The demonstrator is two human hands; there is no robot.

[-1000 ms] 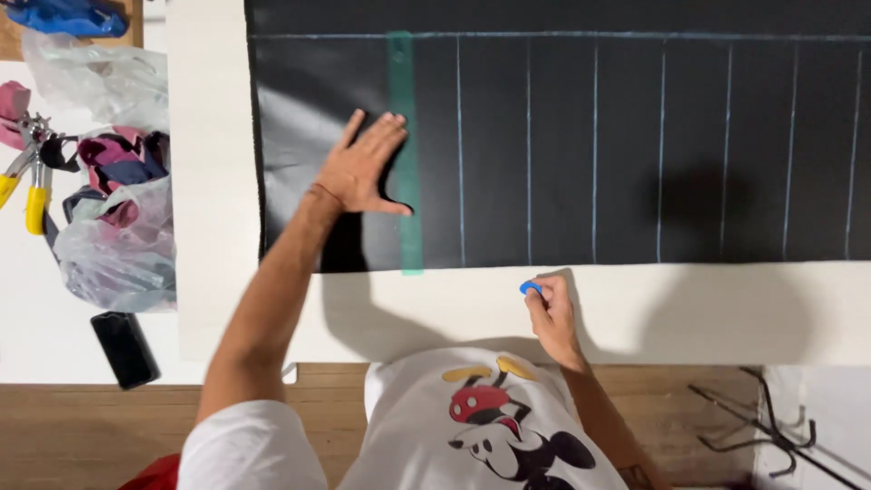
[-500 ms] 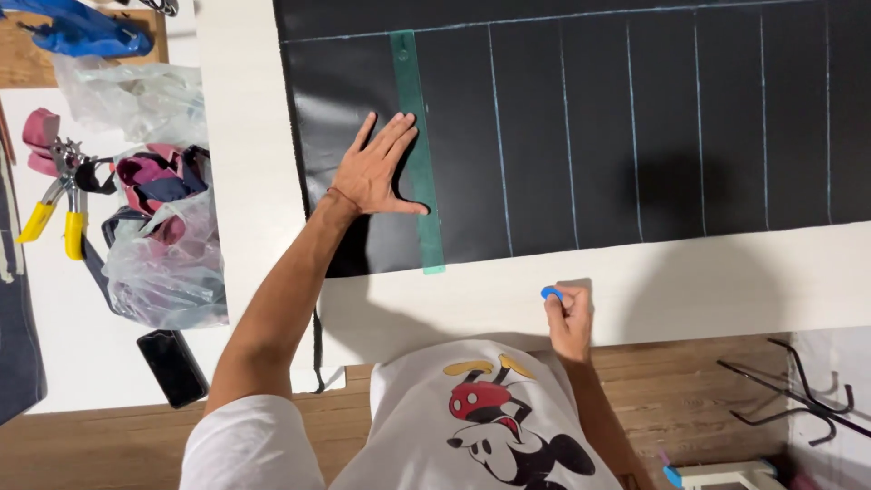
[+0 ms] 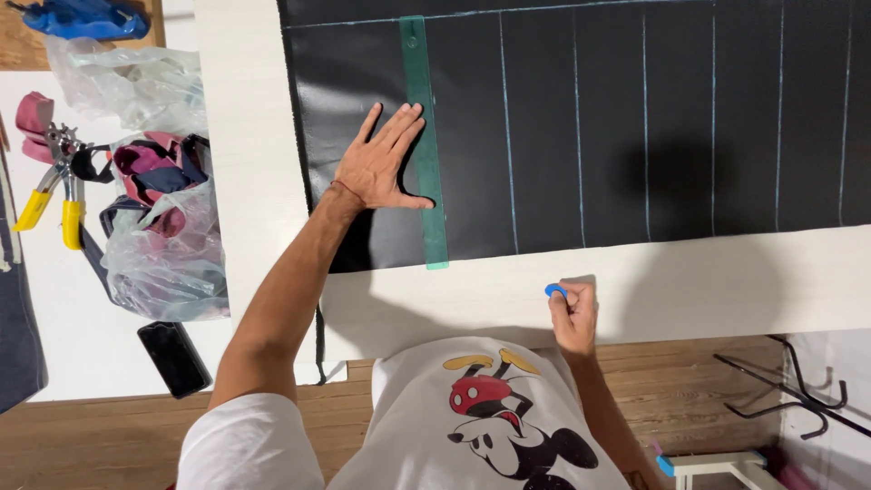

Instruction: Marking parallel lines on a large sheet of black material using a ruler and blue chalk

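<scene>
Grip: right hand (image 3: pixel 574 313) pinches blue chalk (image 3: pixel 554 290), near desk front edge.
Left hand (image 3: pixel 381 165): flat, fingers spread, pinning green ruler (image 3: pixel 424 136) on black sheet (image 3: pixel 635 127).
Tip: probably keep ruler pressed, parallel to chalk lines.

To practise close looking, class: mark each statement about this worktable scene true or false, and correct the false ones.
1. The left hand lies flat on the black sheet, its fingers touching the green ruler. True.
2. The right hand holds a red marker. False: it pinches a small blue piece.
3. The black sheet bears pale parallel lines. True.
4. The yellow-handled pliers lie on the black sheet. False: they lie on the white surface off to the left, by the plastic bag.
5. The right hand rests on the ruler. False: it is apart, near the table's edge.
</scene>
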